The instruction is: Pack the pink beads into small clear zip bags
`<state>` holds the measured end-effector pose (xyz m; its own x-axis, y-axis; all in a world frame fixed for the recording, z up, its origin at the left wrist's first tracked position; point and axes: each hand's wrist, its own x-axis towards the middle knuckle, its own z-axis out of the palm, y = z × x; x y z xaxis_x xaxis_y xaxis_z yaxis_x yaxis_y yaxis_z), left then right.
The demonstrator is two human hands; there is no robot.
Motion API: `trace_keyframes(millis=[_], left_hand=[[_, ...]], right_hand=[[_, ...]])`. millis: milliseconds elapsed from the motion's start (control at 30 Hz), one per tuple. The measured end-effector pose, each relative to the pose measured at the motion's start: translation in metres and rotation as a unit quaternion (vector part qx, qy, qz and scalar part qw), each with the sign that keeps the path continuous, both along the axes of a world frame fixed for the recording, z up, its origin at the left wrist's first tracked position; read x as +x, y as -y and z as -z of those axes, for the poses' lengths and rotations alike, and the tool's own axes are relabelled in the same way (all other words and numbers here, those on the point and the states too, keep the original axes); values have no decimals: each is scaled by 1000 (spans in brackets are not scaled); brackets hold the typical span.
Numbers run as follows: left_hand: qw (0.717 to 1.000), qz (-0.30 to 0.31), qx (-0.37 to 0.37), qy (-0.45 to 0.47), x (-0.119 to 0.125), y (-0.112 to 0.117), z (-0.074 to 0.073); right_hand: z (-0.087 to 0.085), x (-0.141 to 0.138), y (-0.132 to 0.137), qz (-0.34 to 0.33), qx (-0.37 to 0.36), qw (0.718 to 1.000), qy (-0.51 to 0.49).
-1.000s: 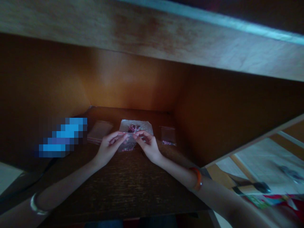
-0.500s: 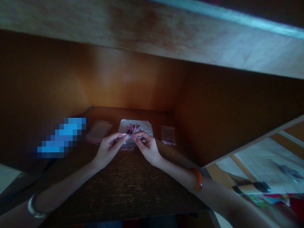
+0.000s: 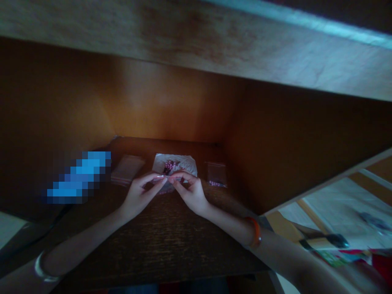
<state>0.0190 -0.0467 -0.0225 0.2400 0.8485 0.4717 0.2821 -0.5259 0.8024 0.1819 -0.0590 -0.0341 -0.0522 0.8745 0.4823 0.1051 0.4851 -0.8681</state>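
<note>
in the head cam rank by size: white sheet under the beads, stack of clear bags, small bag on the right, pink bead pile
Largest to smallest:
1. white sheet, partly hidden
2. stack of clear bags
3. small clear bag
4. pink bead pile

The first two look close.

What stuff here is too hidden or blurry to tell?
All in the head view:
What the left hand and right hand pinch: their fingers cover it, and it's too small.
The bag under them: the hands hide most of it.
The blue thing: blurred into blocks.
The beads in the small bag: too small to count.
The red thing: cut off by the right edge.
</note>
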Motion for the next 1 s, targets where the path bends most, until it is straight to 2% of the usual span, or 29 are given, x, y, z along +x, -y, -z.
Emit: trace_keyframes(millis=[367, 567, 1000], left_hand=[[1000, -6, -4, -3, -1, 1, -2], [1000, 3, -22, 7, -2, -1, 1], [1000, 9, -25, 11, 0, 4, -6]], right_hand=[[-3, -1, 2, 2, -12, 1000, -1], [0, -1, 0, -13, -32, 998, -47], [-1, 2, -2, -29, 10, 998, -50]])
